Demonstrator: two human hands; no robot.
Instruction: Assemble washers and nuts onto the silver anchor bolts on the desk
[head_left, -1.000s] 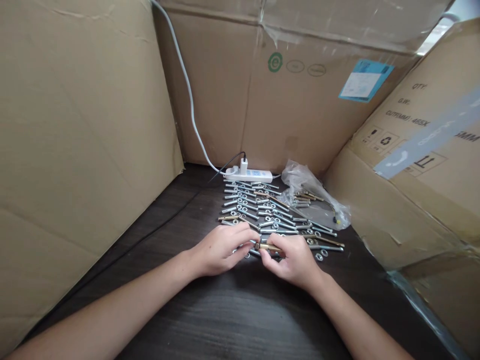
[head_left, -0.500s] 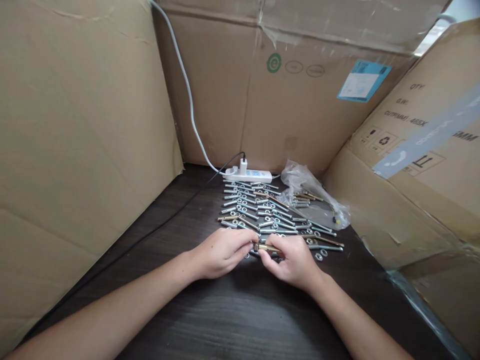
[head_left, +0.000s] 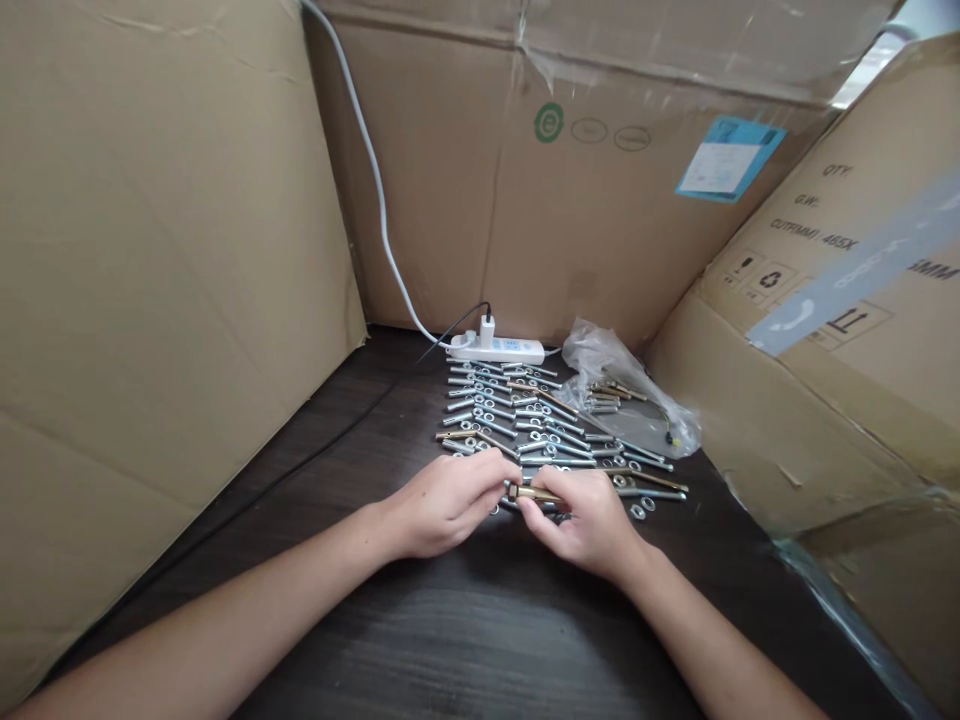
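My right hand (head_left: 589,515) is closed round a brass-coloured expansion bolt (head_left: 536,494), thumb and forefinger on its sleeve. A nut sits on the bolt's left end, where the bent fingertips of my left hand (head_left: 450,505) pinch close together. Exactly how those fingertips meet the nut is partly hidden. Just beyond both hands lie rows of silver bolts and sleeves (head_left: 559,462), with a few brass-coloured ones among them. Small nuts and washers (head_left: 637,511) are set between the rows. My hands cover some of the nearest parts.
A white power strip (head_left: 499,349) with a plugged-in adapter stands behind the rows. At the back right, a clear plastic bag (head_left: 637,400) holds more metal parts. A black cable (head_left: 315,458) crosses the dark table (head_left: 465,640). Cardboard boxes (head_left: 435,200) wall in three sides.
My left fingertips have shifted very slightly at the nut end, leaving a little more of the nut showing. My right hand keeps its hold on the expansion bolt.
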